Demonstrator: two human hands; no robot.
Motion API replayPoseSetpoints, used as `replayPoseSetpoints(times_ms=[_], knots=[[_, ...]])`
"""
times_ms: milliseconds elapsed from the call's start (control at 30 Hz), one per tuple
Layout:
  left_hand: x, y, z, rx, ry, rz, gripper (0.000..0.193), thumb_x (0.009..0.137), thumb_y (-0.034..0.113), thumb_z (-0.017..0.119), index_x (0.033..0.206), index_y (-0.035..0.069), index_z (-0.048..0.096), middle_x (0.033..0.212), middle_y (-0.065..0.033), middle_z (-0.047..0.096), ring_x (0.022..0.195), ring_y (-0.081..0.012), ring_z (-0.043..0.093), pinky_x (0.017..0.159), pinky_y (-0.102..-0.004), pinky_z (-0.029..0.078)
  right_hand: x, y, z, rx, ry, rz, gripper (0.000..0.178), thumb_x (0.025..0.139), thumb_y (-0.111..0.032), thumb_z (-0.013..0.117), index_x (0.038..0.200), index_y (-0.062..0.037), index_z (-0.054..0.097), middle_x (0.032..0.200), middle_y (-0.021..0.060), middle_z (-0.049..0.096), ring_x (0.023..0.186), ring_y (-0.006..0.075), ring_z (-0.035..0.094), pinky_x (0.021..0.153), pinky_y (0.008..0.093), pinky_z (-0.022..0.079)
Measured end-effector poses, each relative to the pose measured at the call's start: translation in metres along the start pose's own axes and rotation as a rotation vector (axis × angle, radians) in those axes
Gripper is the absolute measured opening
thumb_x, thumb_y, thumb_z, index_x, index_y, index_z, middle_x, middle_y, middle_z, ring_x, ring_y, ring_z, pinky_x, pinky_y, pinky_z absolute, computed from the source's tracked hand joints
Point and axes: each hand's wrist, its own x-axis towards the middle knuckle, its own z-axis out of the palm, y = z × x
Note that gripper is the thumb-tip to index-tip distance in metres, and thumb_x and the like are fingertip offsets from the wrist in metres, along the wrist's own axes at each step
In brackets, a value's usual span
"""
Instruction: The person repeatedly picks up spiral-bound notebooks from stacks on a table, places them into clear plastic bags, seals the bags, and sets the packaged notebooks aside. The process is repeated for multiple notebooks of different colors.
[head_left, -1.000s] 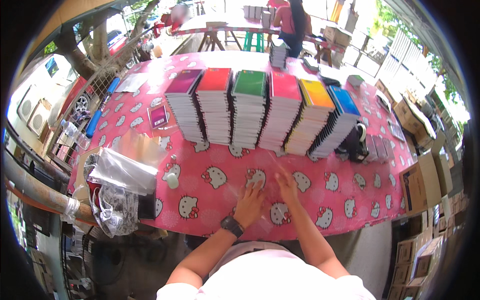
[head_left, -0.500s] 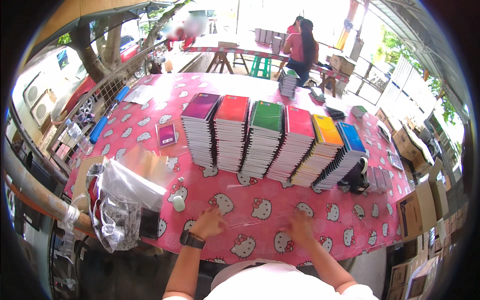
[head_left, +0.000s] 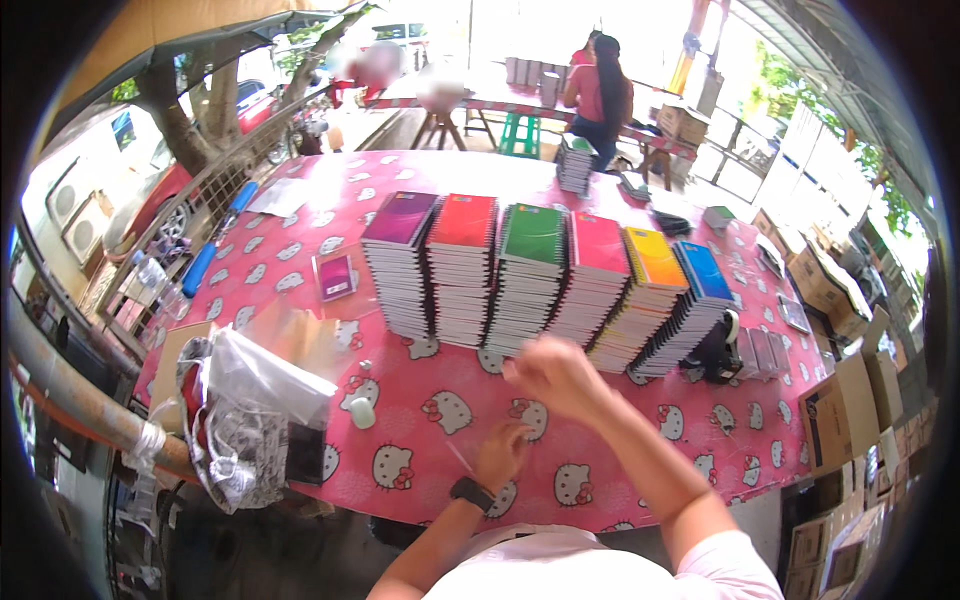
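Observation:
My left hand point(head_left: 503, 452), a dark watch at its wrist, is low over the pink patterned tablecloth point(head_left: 640, 500) with its fingers bent together. Beside it shows a faint clear edge, perhaps thin plastic. Above and to its right, my right hand point(head_left: 556, 376) is raised and curled in, blurred by motion; anything in its fingers cannot be made out. Just beyond it stands a row of stacked spiral notebooks: purple point(head_left: 402, 218), red point(head_left: 463, 222), green point(head_left: 533, 235), pink point(head_left: 600, 243), yellow point(head_left: 655, 258) and blue point(head_left: 705, 272).
At left lie a clear plastic bundle with patterned cloth point(head_left: 240, 420), a pale green rounded object point(head_left: 362, 412) and a small purple booklet point(head_left: 336, 277). A black device point(head_left: 715, 350) sits right of the stacks. Cardboard boxes point(head_left: 838, 415) stand at right; people work behind.
My right hand has lifted from the table and swung left and forward, its fingers curling in. My left hand has slid to the right. The notebook stacks have stayed put.

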Motion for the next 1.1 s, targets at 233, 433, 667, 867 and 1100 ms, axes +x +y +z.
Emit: replayPoseSetpoints(times_ms=[233, 433, 667, 867, 1100], knots=[[-0.021, -0.005, 0.003, 0.080, -0.146, 0.133, 0.019, 0.076, 0.005, 0.060, 0.095, 0.005, 0.063, 0.101, -0.0118, 0.060, 0.099, -0.0332, 0.054, 0.084, -0.0412, 0.046, 0.242, -0.043, 0.044, -0.554, -0.077, -0.218, 0.046, 0.082, -0.027, 0.061, 0.127, -0.0213, 0.050, 0.129, 0.0114, 0.043, 0.122, 0.0328, 0.038, 0.092, 0.0514, 0.041], [-0.030, 0.008, -0.017, -0.343, 0.001, -0.137, 0.020, 0.077, 0.005, 0.058, 0.096, 0.007, 0.063, 0.106, -0.0108, 0.058, 0.099, -0.0326, 0.055, 0.084, -0.0387, 0.046, 0.287, -0.033, 0.080, -0.736, -0.204, -0.195, 0.052, 0.079, -0.032, 0.063, 0.128, -0.0263, 0.048, 0.133, 0.0159, 0.040, 0.114, 0.0397, 0.047, 0.086, 0.0475, 0.049], [-0.028, -0.010, -0.040, 0.245, -0.224, 0.110, 0.021, 0.078, 0.013, 0.061, 0.099, 0.010, 0.064, 0.114, -0.0054, 0.056, 0.111, -0.0239, 0.050, 0.100, -0.0493, 0.031, 0.288, -0.023, 0.060, -0.515, -0.044, -0.311, 0.031, 0.088, -0.021, 0.047, 0.117, -0.0149, 0.054, 0.119, 0.0215, 0.053, 0.102, 0.0350, 0.060, 0.083, 0.0429, 0.051], [-0.039, -0.036, -0.038, 0.450, -0.099, 0.160, 0.027, 0.076, 0.017, 0.062, 0.103, 0.014, 0.064, 0.118, -0.0028, 0.054, 0.117, -0.0226, 0.046, 0.099, -0.0486, 0.032, 0.292, -0.006, 0.066, -0.322, 0.017, -0.351, 0.020, 0.084, -0.023, 0.056, 0.088, -0.0054, 0.064, 0.081, 0.0110, 0.060, 0.080, 0.0260, 0.057, 0.072, 0.0410, 0.046], [-0.068, -0.030, -0.032, 0.411, -0.047, 0.012, 0.035, 0.073, 0.019, 0.065, 0.107, 0.013, 0.061, 0.110, -0.0061, 0.054, 0.112, -0.0227, 0.047, 0.097, -0.0471, 0.033, 0.196, -0.006, -0.014, -0.019, 0.538, -0.290, 0.020, 0.087, -0.016, 0.058, 0.100, -0.0015, 0.052, 0.090, 0.0117, 0.057, 0.085, 0.0225, 0.057, 0.077, 0.0353, 0.044]])
